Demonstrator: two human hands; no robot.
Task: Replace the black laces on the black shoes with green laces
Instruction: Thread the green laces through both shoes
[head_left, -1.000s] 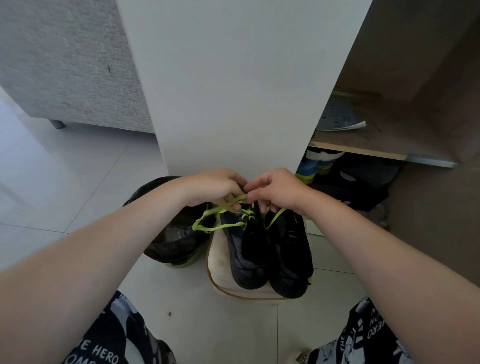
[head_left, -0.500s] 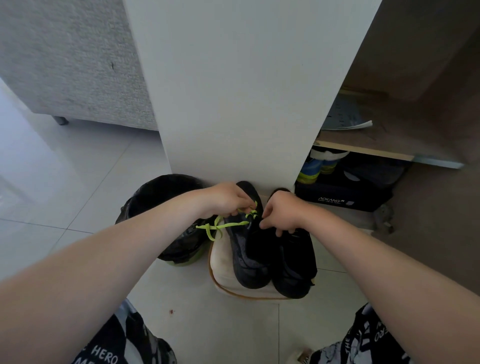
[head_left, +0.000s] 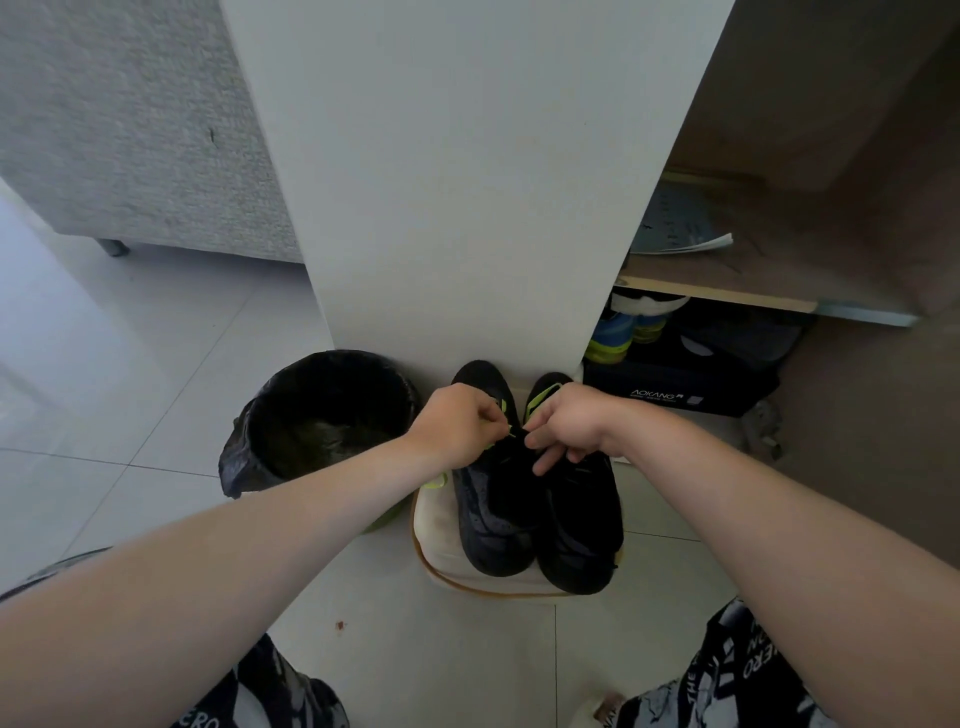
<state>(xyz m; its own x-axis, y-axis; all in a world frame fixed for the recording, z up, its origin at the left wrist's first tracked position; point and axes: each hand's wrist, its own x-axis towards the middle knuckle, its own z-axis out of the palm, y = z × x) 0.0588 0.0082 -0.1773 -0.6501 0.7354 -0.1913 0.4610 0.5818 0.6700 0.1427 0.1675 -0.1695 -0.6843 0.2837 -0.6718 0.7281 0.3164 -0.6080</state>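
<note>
Two black shoes sit side by side, toes toward the person, on a cream cushion (head_left: 441, 551) with a tan piped edge, on the pale tiled floor (head_left: 130, 405). Both hands work over the laced part of the shoe nearer the bin (head_left: 493, 519). The other shoe (head_left: 582, 535) touches it along its side. The left hand (head_left: 457, 426) is curled, with thumb and forefinger pinching the green lace (head_left: 435, 481) just above that shoe's throat. A short thin stretch of the lace runs from this pinch across to the right hand (head_left: 571, 423). There the thumb and forefinger close on its other end, while the remaining fingers (head_left: 545, 462) bend down onto the black upper. More of the lace shows as a small green bit beside the left knuckles. A loop of it hangs under the left wrist over the cushion's edge, so most of the lace lies below and behind the grips. A round bin (head_left: 322, 415) lined with a black bag stands just beside the cushion, against a white cabinet panel (head_left: 467, 182). Behind the right forearm is a dark shoe box (head_left: 675, 387) printed AOKANG. Blue and yellow shoes (head_left: 623, 332) sit above it under a wooden shelf (head_left: 727, 296), which holds a booklet (head_left: 675, 228). A grey sofa (head_left: 130, 130) stands farther off.
</note>
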